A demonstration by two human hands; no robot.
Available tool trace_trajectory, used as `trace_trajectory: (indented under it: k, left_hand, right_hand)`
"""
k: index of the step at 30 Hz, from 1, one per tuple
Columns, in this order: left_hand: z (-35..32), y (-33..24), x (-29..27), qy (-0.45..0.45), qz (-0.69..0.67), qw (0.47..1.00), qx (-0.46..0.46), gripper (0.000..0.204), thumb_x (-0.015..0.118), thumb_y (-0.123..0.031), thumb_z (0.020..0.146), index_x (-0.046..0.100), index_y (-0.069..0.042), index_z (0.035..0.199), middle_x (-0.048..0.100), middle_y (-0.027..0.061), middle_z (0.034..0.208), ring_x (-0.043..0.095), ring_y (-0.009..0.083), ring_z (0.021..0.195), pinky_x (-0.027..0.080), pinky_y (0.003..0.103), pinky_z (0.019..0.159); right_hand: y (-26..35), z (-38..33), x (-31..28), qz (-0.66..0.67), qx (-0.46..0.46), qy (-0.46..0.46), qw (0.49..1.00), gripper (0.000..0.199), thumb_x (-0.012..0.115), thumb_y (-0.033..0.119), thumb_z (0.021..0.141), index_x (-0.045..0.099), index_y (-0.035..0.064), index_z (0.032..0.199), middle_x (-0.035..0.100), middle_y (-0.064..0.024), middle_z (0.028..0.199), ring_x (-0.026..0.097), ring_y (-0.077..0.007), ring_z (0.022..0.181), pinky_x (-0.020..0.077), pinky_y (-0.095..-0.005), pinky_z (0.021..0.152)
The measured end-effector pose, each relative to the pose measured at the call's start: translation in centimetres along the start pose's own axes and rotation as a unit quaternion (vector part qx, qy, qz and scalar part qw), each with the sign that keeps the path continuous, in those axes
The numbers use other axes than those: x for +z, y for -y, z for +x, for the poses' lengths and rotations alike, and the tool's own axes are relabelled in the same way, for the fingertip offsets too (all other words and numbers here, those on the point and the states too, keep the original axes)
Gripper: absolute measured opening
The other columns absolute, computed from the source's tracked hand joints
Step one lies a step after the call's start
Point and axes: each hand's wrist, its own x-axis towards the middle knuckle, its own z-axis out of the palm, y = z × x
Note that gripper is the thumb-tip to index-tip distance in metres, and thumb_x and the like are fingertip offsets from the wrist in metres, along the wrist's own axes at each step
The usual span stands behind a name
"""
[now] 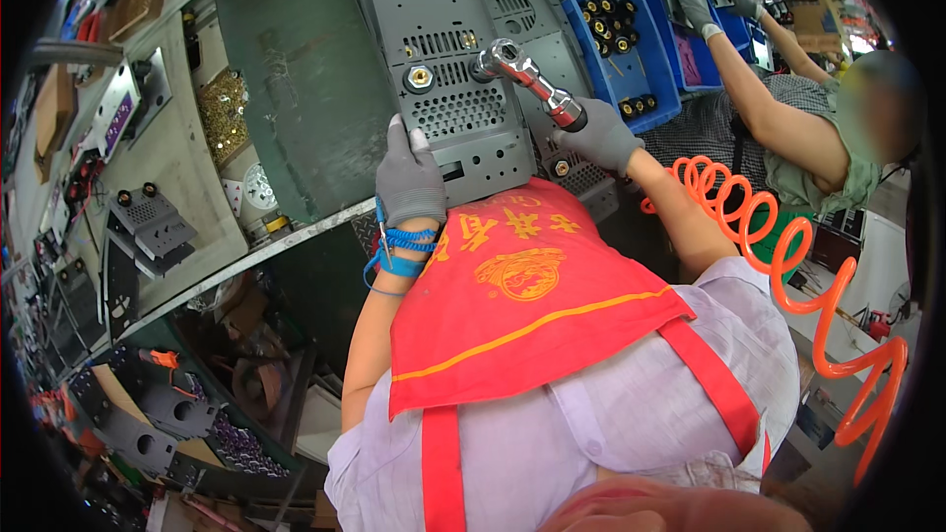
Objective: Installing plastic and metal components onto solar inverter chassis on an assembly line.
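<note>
A grey perforated metal panel (pixel 448 10) lies on the green bench in front of me. My left hand (pixel 409 177), in a grey glove with a blue coiled wrist strap, presses flat on the panel's near edge. My right hand (pixel 601 138), also gloved, is closed around the handle of a chrome pneumatic ratchet tool (pixel 527 79). The tool's head sits on the panel, just right of a brass-centred round connector (pixel 419 77). A red apron with yellow print covers my chest and hides the panel's nearest edge.
A blue bin (pixel 655 89) of round connectors stands right of the panel. An orange coiled air hose (pixel 788 266) trails right. Another person's gloved hand (pixel 700 10) works at the far right. A tray of brass parts (pixel 225 113) and grey brackets (pixel 148 222) lie left.
</note>
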Motion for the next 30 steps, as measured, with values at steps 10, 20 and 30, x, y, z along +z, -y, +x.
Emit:
trace_trajectory:
  k: [10, 20, 30]
  left_hand:
    - [0.0, 0.3, 0.4, -0.017, 0.008, 1.0, -0.005, 0.039, 0.047, -0.027, 0.097, 0.054, -0.004, 0.127, 0.064, 0.0262, 0.082, 0.062, 0.0446, 0.077, 0.049, 0.049, 0.068]
    - [0.4, -0.2, -0.4, -0.005, 0.039, 0.999, -0.026, 0.04, 0.045, -0.029, 0.097, 0.053, -0.007, 0.13, 0.065, 0.025, 0.084, 0.062, 0.0442, 0.079, 0.05, 0.05, 0.069]
    - [0.5, 0.5, -1.0, 0.03, 0.076, 0.997, -0.017, 0.043, 0.046, -0.031, 0.095, 0.052, -0.009, 0.131, 0.066, 0.024, 0.093, 0.063, 0.0428, 0.086, 0.05, 0.049, 0.076]
  right_hand:
    - [-0.3, 0.5, -0.6, -0.045, -0.023, 0.005, 0.999, 0.029, 0.071, 0.022, 0.073, 0.058, -0.0011, 0.085, 0.059, -0.0076, 0.069, 0.054, -0.0155, 0.063, 0.046, -0.0322, 0.064]
    - [1.8, -0.4, -2.8, -0.045, -0.014, 0.033, 0.998, 0.033, 0.071, 0.024, 0.07, 0.06, -0.0014, 0.088, 0.061, -0.012, 0.071, 0.058, -0.0227, 0.065, 0.0471, -0.0346, 0.066]
    - [7.1, 2.3, -0.5, -0.101, -0.11, 0.091, 0.985, 0.026, 0.069, 0.02, 0.074, 0.058, 0.0019, 0.09, 0.058, -0.0041, 0.067, 0.054, -0.0118, 0.055, 0.0453, -0.0281, 0.051]
